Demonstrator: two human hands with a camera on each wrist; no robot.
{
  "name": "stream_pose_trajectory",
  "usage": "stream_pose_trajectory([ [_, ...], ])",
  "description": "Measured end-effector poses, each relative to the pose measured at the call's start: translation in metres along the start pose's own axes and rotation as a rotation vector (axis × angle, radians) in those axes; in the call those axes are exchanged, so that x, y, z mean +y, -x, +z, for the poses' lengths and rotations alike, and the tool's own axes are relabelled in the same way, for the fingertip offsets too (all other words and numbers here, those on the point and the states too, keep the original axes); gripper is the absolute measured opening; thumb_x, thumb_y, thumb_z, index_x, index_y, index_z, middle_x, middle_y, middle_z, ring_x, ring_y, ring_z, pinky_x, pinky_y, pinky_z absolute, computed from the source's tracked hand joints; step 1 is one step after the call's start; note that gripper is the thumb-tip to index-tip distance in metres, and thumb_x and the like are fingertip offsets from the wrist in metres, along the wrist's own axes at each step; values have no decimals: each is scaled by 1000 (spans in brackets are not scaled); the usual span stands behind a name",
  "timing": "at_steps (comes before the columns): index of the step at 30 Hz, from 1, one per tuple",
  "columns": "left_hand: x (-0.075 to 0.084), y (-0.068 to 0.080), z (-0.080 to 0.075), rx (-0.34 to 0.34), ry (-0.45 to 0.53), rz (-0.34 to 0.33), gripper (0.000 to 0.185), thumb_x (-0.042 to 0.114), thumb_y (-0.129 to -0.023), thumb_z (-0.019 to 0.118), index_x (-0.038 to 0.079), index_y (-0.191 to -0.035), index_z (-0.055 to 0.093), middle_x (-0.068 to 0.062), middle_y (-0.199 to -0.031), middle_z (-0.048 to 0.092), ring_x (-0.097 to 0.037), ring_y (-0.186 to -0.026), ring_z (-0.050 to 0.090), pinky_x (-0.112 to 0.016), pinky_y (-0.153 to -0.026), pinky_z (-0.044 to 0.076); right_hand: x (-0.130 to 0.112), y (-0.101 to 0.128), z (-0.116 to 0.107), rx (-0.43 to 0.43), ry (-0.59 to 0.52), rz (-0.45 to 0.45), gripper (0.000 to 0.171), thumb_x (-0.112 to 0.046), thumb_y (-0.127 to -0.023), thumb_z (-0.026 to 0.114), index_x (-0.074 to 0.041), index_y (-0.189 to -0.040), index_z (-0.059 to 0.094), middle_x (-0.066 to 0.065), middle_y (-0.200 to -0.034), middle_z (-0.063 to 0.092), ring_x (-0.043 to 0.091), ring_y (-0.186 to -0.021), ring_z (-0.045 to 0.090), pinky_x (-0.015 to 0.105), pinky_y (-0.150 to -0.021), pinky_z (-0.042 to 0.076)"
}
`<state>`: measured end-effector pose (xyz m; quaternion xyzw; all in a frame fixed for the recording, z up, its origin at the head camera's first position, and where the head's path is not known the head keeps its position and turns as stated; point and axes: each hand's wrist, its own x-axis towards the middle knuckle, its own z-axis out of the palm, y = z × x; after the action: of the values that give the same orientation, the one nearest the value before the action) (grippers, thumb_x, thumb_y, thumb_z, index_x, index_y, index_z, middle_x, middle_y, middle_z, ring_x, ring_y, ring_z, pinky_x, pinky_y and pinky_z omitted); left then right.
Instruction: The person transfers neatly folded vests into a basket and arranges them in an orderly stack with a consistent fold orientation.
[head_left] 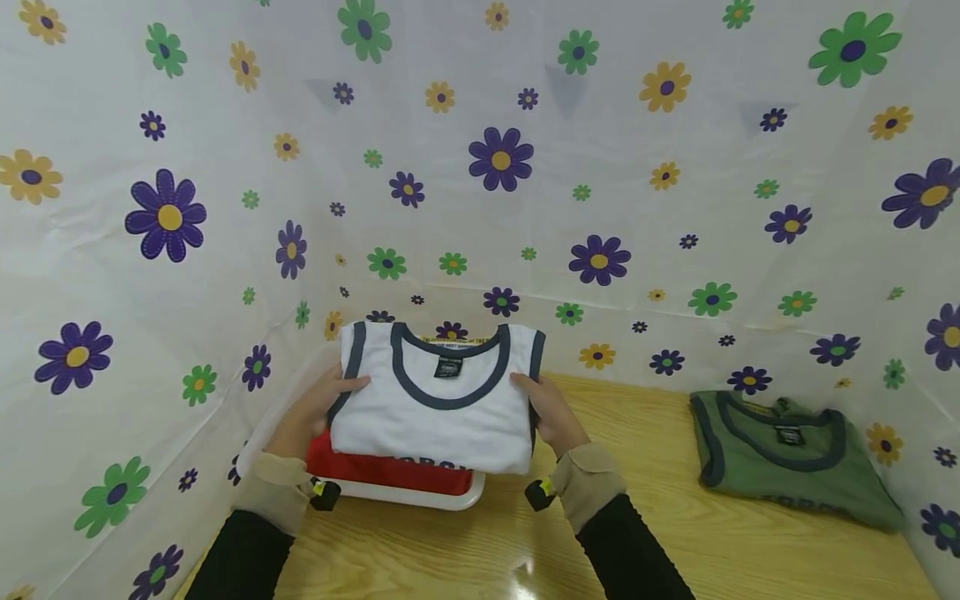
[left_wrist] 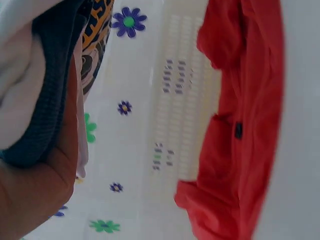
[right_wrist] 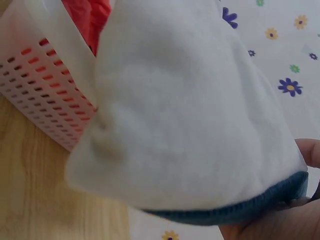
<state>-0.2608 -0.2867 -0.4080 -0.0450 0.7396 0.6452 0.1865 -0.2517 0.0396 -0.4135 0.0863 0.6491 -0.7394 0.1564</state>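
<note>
Both hands hold up a folded white tank top with dark trim at the neck and armholes. My left hand grips its left side, thumb on the front. At the opposite side, the right hand pinches the dark armhole edge. Below and behind the shirt stands a white perforated plastic basket, whose rim shows in the head view. Inside it lies a red garment with a small dark label. The shirt hangs over the basket and hides much of it in the head view.
A folded green tank top with dark trim lies at the right of the wooden table. A white sheet with printed flowers surrounds the table at the back and sides, close behind the basket.
</note>
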Motion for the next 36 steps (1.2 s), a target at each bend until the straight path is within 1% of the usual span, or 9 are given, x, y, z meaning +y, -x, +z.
stream_pose_trajectory([
  [3,-7,-4,-14,-3,-28,-6,80,29,-96,50,19,-152,-7,-19,-156,15,-36,-135,26,-53,-115,20,4,-4,10,-42,0,-8,54,-23,-95,49,5,-139,34,23,-140,43,35,-128,43,51,-111,30],
  [5,-12,-5,-22,1,-53,-8,81,30,-96,50,20,-151,-10,-19,-156,13,-37,-136,25,-53,-115,20,7,-6,16,-86,-25,-8,53,-19,-94,47,4,-140,33,22,-141,42,33,-128,42,50,-112,29],
  [9,-22,-6,-38,8,-77,-24,82,31,-97,48,21,-150,-13,-20,-156,10,-38,-136,24,-55,-114,20,10,-9,27,-193,-101,7,57,-12,-89,43,1,-143,27,17,-141,40,27,-124,41,48,-113,28],
  [13,-28,-7,-48,23,-99,-50,82,33,-97,49,19,-151,-11,-22,-156,8,-40,-137,21,-57,-114,18,14,-11,35,-262,-104,3,59,-7,-86,40,0,-143,24,17,-138,40,25,-118,43,48,-110,30],
  [17,-32,-7,-57,12,-128,-65,83,33,-97,49,17,-150,-12,-24,-155,7,-42,-137,19,-59,-113,18,18,-14,41,-285,-75,-1,59,-4,-86,39,1,-143,24,19,-141,40,25,-119,44,49,-110,31],
  [22,-34,-7,-64,11,-159,-74,80,33,-98,46,18,-150,-12,-27,-153,13,-42,-132,29,-58,-109,27,25,-18,49,-318,-24,5,57,-2,-88,37,3,-144,22,22,-143,38,28,-121,44,51,-110,32],
  [26,-35,-7,-66,18,-191,-85,78,32,-98,45,16,-151,-10,-28,-151,18,-43,-130,33,-58,-107,31,28,-19,55,-297,27,19,56,-2,-91,36,3,-145,20,23,-145,36,32,-127,41,52,-110,31],
  [30,-37,-7,-65,33,-211,-100,76,29,-99,45,13,-151,-9,-28,-151,17,-45,-132,30,-59,-109,26,31,-20,61,-272,34,34,58,-1,-92,37,3,-146,16,22,-148,31,36,-134,34,53,-113,25],
  [36,-43,-9,-64,68,-204,-155,79,31,-98,47,17,-151,-10,-27,-153,12,-47,-135,22,-62,-110,20,35,-23,66,-252,28,42,58,2,-91,36,6,-145,17,23,-149,29,37,-137,31,51,-114,22],
])
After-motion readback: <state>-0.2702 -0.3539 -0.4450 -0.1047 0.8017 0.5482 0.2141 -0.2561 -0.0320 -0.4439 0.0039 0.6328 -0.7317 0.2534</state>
